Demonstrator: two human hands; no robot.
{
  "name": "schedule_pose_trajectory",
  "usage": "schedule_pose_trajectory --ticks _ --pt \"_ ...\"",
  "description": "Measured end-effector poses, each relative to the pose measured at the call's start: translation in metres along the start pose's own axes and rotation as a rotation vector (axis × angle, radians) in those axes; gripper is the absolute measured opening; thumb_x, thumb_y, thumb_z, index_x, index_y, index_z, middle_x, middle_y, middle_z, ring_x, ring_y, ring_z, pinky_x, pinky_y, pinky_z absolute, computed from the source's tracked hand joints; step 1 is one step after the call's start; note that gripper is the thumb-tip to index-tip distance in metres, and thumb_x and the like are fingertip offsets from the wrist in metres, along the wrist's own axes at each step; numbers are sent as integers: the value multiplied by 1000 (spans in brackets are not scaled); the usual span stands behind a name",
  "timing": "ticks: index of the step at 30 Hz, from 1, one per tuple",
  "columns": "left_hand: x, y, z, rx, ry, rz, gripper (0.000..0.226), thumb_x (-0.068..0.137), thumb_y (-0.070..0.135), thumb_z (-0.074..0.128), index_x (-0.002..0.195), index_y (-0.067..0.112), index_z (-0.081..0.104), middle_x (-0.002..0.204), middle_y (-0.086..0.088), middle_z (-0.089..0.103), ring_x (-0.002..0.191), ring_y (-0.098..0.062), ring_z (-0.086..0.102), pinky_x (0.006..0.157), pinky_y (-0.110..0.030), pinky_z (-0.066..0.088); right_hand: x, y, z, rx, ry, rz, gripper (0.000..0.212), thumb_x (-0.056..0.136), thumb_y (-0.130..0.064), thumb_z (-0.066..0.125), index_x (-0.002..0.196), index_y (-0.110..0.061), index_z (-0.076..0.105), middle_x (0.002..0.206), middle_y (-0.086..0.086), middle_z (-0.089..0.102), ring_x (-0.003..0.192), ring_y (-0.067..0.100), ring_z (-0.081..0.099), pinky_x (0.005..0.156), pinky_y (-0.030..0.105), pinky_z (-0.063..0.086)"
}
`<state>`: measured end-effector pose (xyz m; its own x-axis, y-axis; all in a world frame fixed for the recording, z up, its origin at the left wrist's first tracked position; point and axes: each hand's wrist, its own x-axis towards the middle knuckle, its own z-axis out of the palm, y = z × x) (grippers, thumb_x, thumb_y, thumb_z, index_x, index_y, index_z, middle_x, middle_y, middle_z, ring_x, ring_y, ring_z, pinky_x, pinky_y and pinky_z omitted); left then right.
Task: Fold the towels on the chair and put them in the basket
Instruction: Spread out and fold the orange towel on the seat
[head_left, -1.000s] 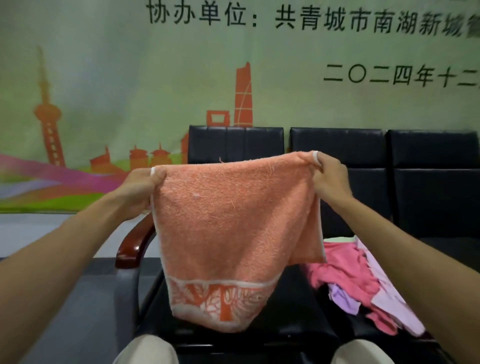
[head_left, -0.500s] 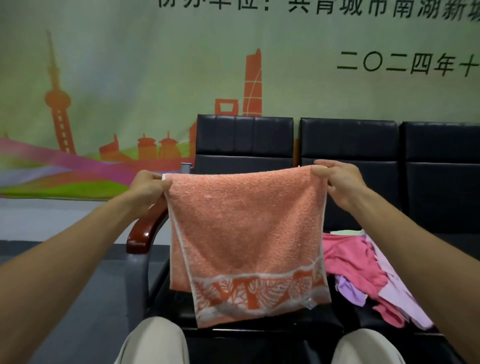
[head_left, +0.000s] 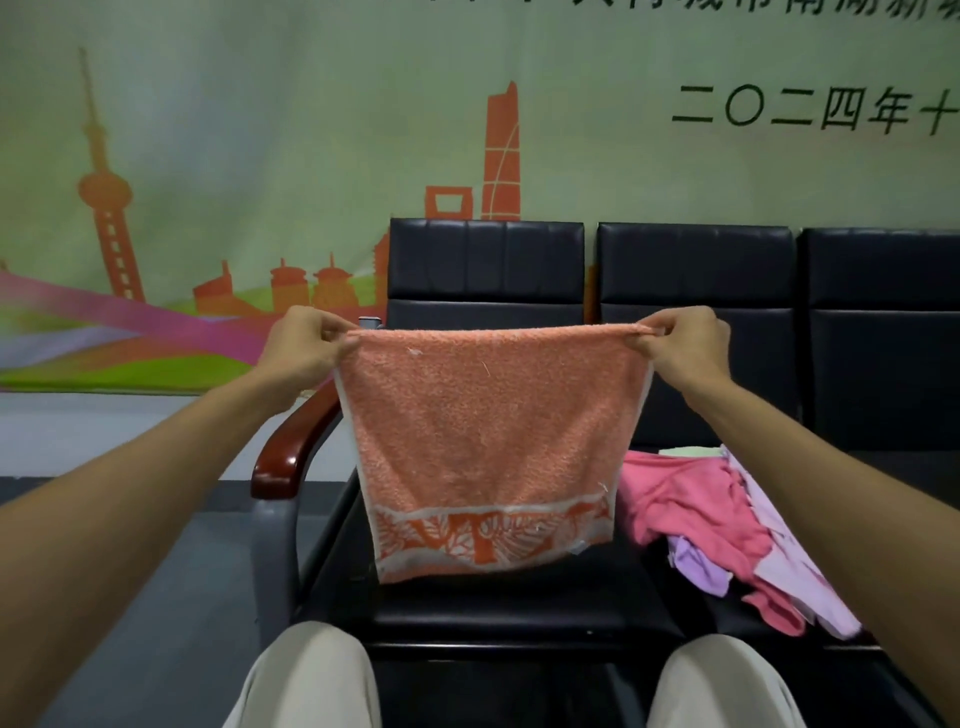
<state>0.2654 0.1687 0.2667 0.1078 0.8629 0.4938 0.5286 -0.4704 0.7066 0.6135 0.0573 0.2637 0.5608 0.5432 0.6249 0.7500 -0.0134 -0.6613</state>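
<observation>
While both bare arms reach forward, a green wall banner (head_left: 208, 156) printed with an orange skyline fills the space above and behind the two grips. Beneath it runs a row of black padded chairs (head_left: 696, 270), and the nearest chair seat (head_left: 519, 603) lies below the grips. Between the grips an orange towel (head_left: 488, 426) hangs flat with its top edge pulled taut. Its leaf-patterned border is at the bottom, in front of that seat.

Down and to the right of the right grip, a crumpled pink towel (head_left: 685, 499) lies on the next seat. A lilac towel (head_left: 696, 566) pokes out under it, and a paler lilac cloth (head_left: 789, 561) lies against its far side. A red-brown wooden armrest (head_left: 291, 447) curves below the left grip.

The left grip (head_left: 304, 351) pinches the towel's top left corner between thumb and curled fingers. The right grip (head_left: 688, 345) pinches the top right corner the same way.
</observation>
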Motion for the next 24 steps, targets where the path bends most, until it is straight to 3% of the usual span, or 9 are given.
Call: schedule_pose_trajectory --ticks 4,7,9,11,16,18,20,22,24 --pt "2 -2 6 121 164 40 18 97 19 56 97 6 68 111 -13 60 97 -28 56 83 -41 45 -6 0 0 -22 4 -86 15 85 -20 73 95 -9 76 94 7 70 92 18 64 73 29 48" --pt "-6 -1 5 98 128 26 16 102 19 46 92 10 56 102 -10 57 96 -28 52 81 -38 42 -18 -1 -5 46 -98 -50 12 92 -22 63 97 -13 68 93 1 65 92 17 60 77 36 50" --pt "-10 -1 6 69 88 1 18 102 20 43 93 10 55 101 -12 60 99 -30 56 87 -43 48 -23 1 -5 97 -111 -22 7 92 -22 63 93 -16 67 85 -4 63 89 17 61 77 39 54" --pt "-12 -2 7 -10 60 -53 21 103 22 44 95 9 58 101 -11 62 102 -32 58 91 -49 50 -25 2 -6 144 -97 7 10 90 -22 66 94 -14 70 79 -8 62 83 12 61 71 33 51" --pt "-5 -4 15 -187 66 -139 24 99 22 54 103 2 67 101 -8 64 96 -23 58 86 -38 47 -20 2 -11 252 -16 110 11 86 -25 72 90 -15 73 78 -6 64 79 10 60 67 28 50" --pt "-3 -9 22 -156 92 -123 21 94 24 61 94 4 68 92 -7 65 90 -21 59 81 -39 50 -17 8 -8 258 13 130 13 84 -27 74 92 -17 72 77 -9 61 81 10 58 69 26 47" --pt "-2 -17 32 36 131 -61 25 91 31 65 77 9 64 78 -6 63 79 -22 57 66 -36 44 -16 20 0 213 7 149 10 84 -28 74 88 -20 69 78 -8 60 82 11 57 72 28 44" --pt "-3 -32 46 209 153 -29 33 90 38 65 68 14 57 71 -8 59 73 -26 54 61 -35 38 -16 38 15 124 -31 154 18 88 -28 69 83 -10 70 83 0 65 86 18 60 73 32 46" --pt "0 -53 67 150 136 -73 35 89 39 65 65 16 54 67 -11 59 69 -30 58 61 -39 47 -17 59 37 54 -74 176 25 92 -24 62 86 -3 72 89 9 69 91 26 62 75 36 48"
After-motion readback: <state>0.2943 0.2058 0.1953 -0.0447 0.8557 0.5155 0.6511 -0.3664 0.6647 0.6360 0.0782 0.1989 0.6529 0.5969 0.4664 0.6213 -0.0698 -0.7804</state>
